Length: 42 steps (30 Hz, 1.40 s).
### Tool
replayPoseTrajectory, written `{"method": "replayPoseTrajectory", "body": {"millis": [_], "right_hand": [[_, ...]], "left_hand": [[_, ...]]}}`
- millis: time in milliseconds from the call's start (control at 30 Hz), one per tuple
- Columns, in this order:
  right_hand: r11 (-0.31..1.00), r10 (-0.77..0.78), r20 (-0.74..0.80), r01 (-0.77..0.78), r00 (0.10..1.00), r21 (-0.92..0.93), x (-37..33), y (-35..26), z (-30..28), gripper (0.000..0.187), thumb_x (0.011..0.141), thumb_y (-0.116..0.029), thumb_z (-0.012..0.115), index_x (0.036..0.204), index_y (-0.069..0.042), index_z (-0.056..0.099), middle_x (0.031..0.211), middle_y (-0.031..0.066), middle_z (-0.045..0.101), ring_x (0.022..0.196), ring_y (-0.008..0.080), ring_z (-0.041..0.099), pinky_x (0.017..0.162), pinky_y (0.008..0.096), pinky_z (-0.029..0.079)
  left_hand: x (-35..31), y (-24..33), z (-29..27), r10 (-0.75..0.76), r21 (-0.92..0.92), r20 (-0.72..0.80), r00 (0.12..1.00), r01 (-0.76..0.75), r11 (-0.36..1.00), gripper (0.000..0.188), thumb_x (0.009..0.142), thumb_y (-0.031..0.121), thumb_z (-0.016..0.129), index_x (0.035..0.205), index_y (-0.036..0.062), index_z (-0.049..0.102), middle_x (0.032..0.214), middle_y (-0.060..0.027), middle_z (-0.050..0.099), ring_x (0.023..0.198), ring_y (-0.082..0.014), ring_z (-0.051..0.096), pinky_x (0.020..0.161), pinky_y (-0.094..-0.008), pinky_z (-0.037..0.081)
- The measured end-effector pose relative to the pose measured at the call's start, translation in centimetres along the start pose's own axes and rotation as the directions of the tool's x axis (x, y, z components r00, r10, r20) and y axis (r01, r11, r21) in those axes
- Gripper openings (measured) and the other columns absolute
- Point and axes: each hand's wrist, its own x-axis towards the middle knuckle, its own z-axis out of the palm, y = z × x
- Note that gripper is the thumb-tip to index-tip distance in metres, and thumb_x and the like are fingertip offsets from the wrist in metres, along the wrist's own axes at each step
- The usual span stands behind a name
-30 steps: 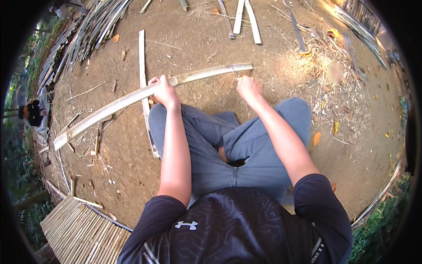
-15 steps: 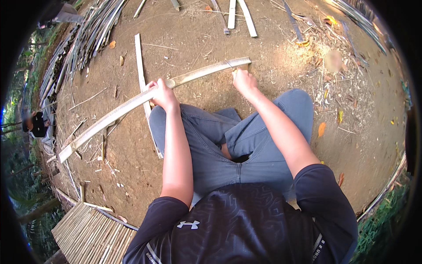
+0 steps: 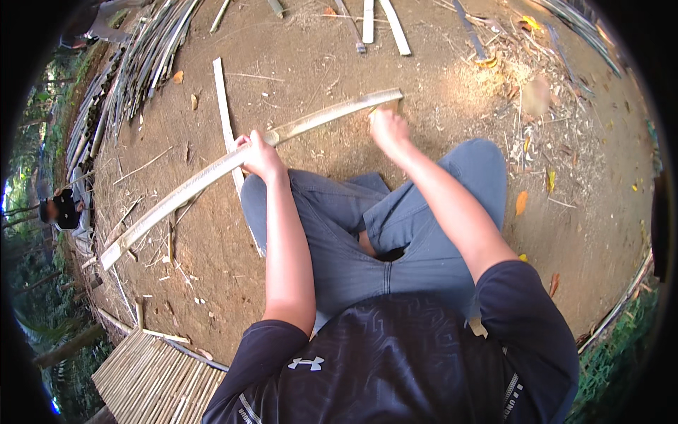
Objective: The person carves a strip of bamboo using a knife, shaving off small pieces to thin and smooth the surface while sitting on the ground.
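A long split bamboo strip (image 3: 187, 189) slants across in front of me, its far right end raised above my right knee. My left hand (image 3: 263, 158) is closed around its middle, above my left knee. Close to the right end, my right hand (image 3: 390, 131) is closed and slightly blurred by motion. It holds what looks like a small knife (image 3: 374, 109) with a yellowish handle against the strip's near edge. The blade can hardly be made out now. A second, straight bamboo strip (image 3: 223, 106) lies on the ground under the held one, passing beside my left knee.
Bamboo poles (image 3: 152, 60) are piled at the far left. Cut pieces (image 3: 393, 27) and a dark flat blade (image 3: 469, 30) lie ahead. Shavings (image 3: 494, 81) and leaves cover ground at the right. A slatted bamboo platform (image 3: 159, 374) stands near left; a person (image 3: 65, 210) sits at the left edge.
My right hand has shifted slightly left and down along the strip, with the knife. The left hand keeps its hold. The whole view has moved a little.
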Motion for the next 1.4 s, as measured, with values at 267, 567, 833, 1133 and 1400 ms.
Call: {"method": "replayPoseTrajectory", "body": {"millis": [267, 567, 833, 1133, 1400], "right_hand": [[0.995, 0.042, 0.022, -0.040, 0.999, -0.088, 1.3, 1.9, -0.1, 0.019, 0.090, -0.007, 0.050, 0.091, -0.003, 0.069, 0.078, 0.0172, 0.070, 0.068, 0.0263, 0.071, 0.050, 0.0374, 0.056], [0.995, 0.100, 0.144, -0.101, 0.984, 0.000, 0.1, 0.5, -0.8, 0.015, 0.085, -0.010, 0.056, 0.088, -0.004, 0.070, 0.080, 0.0173, 0.071, 0.075, 0.0297, 0.072, 0.059, 0.0404, 0.057], [0.984, 0.178, 0.154, -0.172, 0.972, -0.056, 0.9, 1.2, -1.3, 0.016, 0.089, -0.007, 0.052, 0.084, 0.000, 0.066, 0.070, 0.0142, 0.066, 0.058, 0.0216, 0.065, 0.044, 0.0348, 0.050], [1.000, 0.014, 0.151, -0.010, 0.988, -0.029, -0.7, -1.2, -0.9, 0.019, 0.091, -0.013, 0.053, 0.087, 0.002, 0.064, 0.076, 0.0176, 0.070, 0.065, 0.0268, 0.070, 0.049, 0.0380, 0.055], [0.997, 0.027, 0.111, -0.019, 0.993, -0.071, -1.5, -0.7, -0.2, 0.020, 0.091, -0.007, 0.048, 0.086, -0.004, 0.068, 0.076, 0.0163, 0.070, 0.068, 0.0260, 0.071, 0.050, 0.0376, 0.056]], "left_hand": [[0.3, 0.3, 0.9, 0.029, -0.039, 0.008, 1.000, -0.029, 0.999, 0.023, 0.080, 0.006, 0.062, 0.091, 0.0098, 0.043, 0.079, -0.0002, 0.044, 0.067, -0.0091, 0.046, 0.057, -0.0255, 0.039], [0.2, 0.5, 0.6, -0.021, -0.030, -0.053, 0.998, 0.019, 0.999, 0.021, 0.081, 0.006, 0.061, 0.090, 0.0086, 0.042, 0.080, -0.0002, 0.043, 0.069, -0.0094, 0.044, 0.061, -0.0259, 0.039], [0.3, 0.3, 0.3, -0.008, 0.018, 0.029, 1.000, 0.007, 1.000, 0.020, 0.083, 0.009, 0.060, 0.090, 0.0103, 0.041, 0.077, -0.0007, 0.044, 0.063, -0.0098, 0.044, 0.056, -0.0254, 0.039], [0.8, -0.4, 0.1, -0.028, -0.025, -0.022, 0.999, 0.027, 0.999, 0.023, 0.081, 0.012, 0.062, 0.093, 0.0115, 0.042, 0.081, -0.0003, 0.045, 0.068, -0.0113, 0.048, 0.056, -0.0298, 0.042], [0.7, -0.9, -0.6, -0.039, 0.034, 0.003, 0.999, 0.039, 0.999, 0.020, 0.082, 0.009, 0.059, 0.090, 0.0110, 0.042, 0.077, 0.0008, 0.044, 0.064, -0.0093, 0.043, 0.053, -0.0284, 0.038]]}}
